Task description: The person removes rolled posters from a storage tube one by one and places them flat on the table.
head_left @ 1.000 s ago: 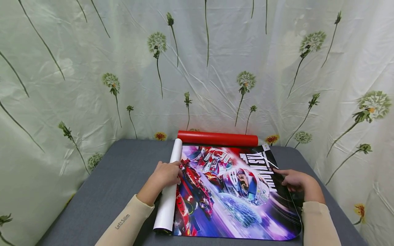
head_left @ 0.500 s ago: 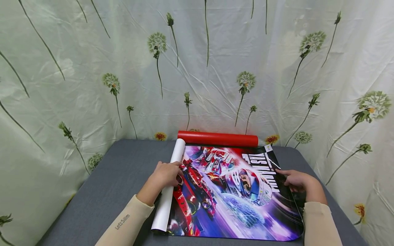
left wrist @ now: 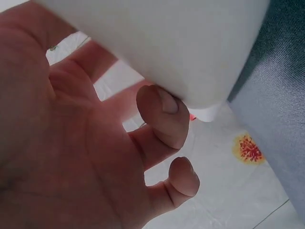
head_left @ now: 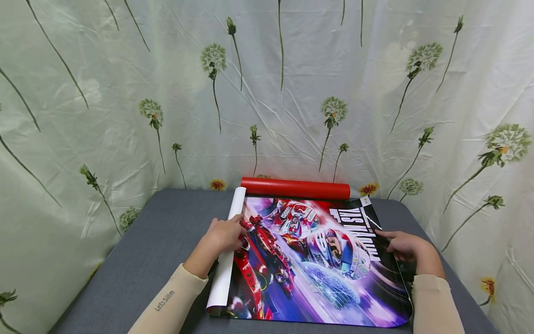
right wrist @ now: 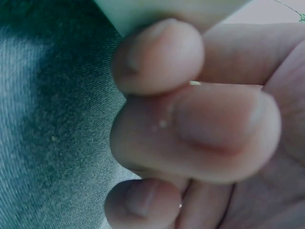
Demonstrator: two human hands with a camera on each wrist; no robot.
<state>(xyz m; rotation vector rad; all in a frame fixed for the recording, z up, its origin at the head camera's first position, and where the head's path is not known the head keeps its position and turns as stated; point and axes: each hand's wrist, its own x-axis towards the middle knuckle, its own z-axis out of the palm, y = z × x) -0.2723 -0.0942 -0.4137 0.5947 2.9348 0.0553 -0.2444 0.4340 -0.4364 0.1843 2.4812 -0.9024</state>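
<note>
A glossy motor-racing poster (head_left: 317,264), printed with red race cars and helmeted drivers, lies partly unrolled on the grey surface. Its left end remains a white roll (head_left: 223,283). My left hand (head_left: 223,237) holds that roll around its middle; in the left wrist view its fingers (left wrist: 164,114) curl against the white back of the roll (left wrist: 176,52). At the poster's right edge, my right hand (head_left: 403,246) pinches the sheet. The right wrist view shows those fingers (right wrist: 209,129) curled below the poster's pale underside (right wrist: 167,12); the thumb is hidden there.
A red tube (head_left: 296,188) lies across the back, just behind the poster's far edge. Grey cloth (head_left: 167,246) covers the working surface. A pale curtain with dandelion prints (head_left: 288,116) hangs behind and at both sides.
The printed sheet and my right hand have shifted slightly right. More of the red car shows beside the white roll, which has unrolled a little. My left hand stays almost in place.
</note>
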